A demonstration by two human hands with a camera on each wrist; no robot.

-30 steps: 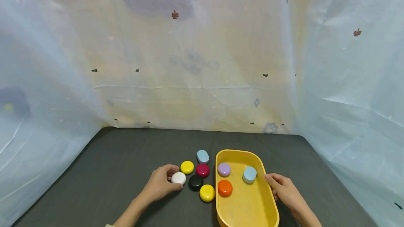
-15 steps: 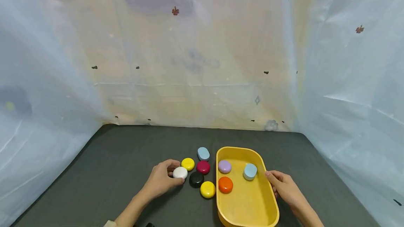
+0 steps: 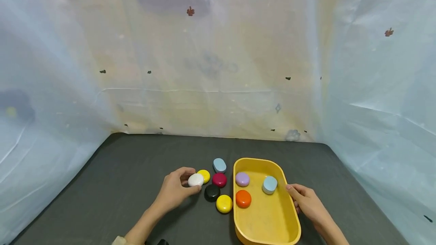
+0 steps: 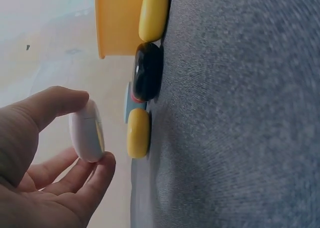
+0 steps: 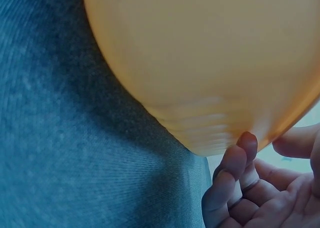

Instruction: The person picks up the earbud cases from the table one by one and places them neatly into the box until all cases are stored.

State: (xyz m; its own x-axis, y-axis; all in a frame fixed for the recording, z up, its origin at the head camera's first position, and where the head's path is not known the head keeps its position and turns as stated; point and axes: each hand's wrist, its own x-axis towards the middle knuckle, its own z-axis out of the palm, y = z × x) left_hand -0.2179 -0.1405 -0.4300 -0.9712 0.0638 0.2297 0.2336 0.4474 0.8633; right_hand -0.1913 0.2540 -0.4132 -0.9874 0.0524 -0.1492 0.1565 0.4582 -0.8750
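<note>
My left hand (image 3: pixel 172 190) pinches a smooth white round disc (image 3: pixel 195 180) between thumb and fingers. In the left wrist view the white disc (image 4: pixel 87 130) is tilted on edge and off the table, with a thin seam on its side. Close by on the table lie a yellow disc (image 3: pixel 204 176), a dark red one (image 3: pixel 219 180), a black one (image 3: pixel 212 193) and a second yellow one (image 3: pixel 224 203). My right hand (image 3: pixel 308 204) grips the yellow tray (image 3: pixel 295 209) by its right side, thumb at the rim and fingers against the outer wall (image 5: pixel 200 88).
Inside the tray are a purple disc (image 3: pixel 242 179), an orange disc (image 3: pixel 243 199) and a light blue rounded piece (image 3: pixel 270 185). Another light blue piece (image 3: pixel 219 165) lies behind the dark red disc. Patterned sheeting (image 3: pixel 211 112) stands behind the dark table (image 3: pixel 85 207).
My left hand has lifted the white disc and carried it slightly away from me; it now partly covers the far yellow disc. The right hand keeps its grip on the tray.
</note>
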